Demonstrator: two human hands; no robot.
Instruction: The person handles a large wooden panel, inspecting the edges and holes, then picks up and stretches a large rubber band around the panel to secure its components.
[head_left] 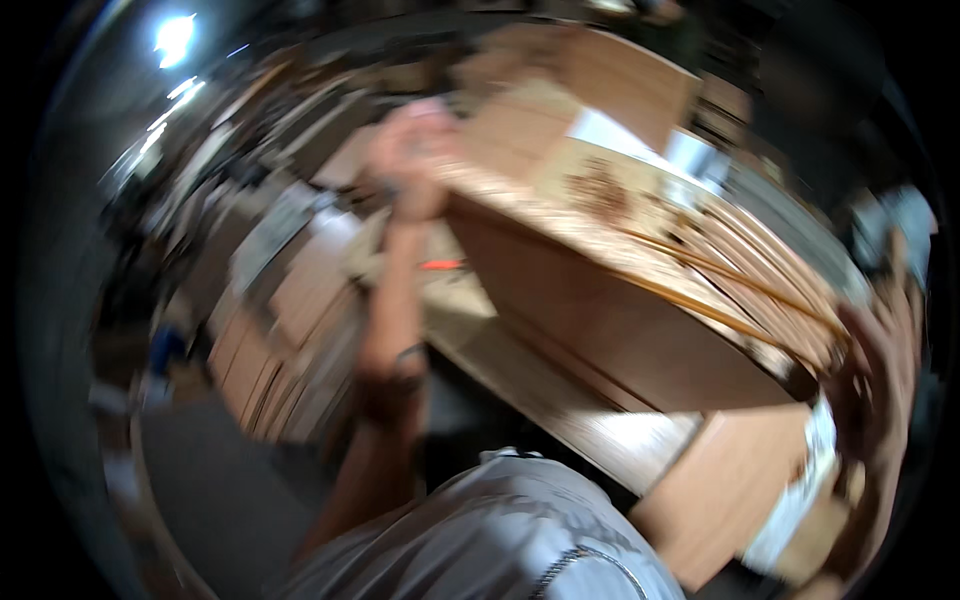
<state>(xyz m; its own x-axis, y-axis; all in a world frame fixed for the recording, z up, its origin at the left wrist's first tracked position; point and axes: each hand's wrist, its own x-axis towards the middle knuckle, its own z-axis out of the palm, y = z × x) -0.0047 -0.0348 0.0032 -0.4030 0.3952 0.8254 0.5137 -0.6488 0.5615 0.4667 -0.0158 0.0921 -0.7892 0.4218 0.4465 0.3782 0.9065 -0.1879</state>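
A large brown wooden panel (pixel 600 310) is tilted up in front of me, its pale long edge running from upper left down to the right. My left hand (pixel 412 155), smeared by motion, is closed at the panel's upper left corner. At the lower right end, my right hand (pixel 875 375) lies against the panel with its fingers bent around the end; blur hides the exact contact. Several thin wooden strips (pixel 765 265) lie just beyond the panel's right part. A small orange-red thing (pixel 440 265), too blurred to name, shows beside my left forearm.
Stacked brown boards (pixel 275 350) stand on the left. Beyond the panel is a worktop (pixel 560 170) with a brown pile of small bits (pixel 598 188) and a cardboard-coloured box (pixel 625 85). A lower board (pixel 725 470) lies near my right side. Another person (pixel 890 225) is at far right.
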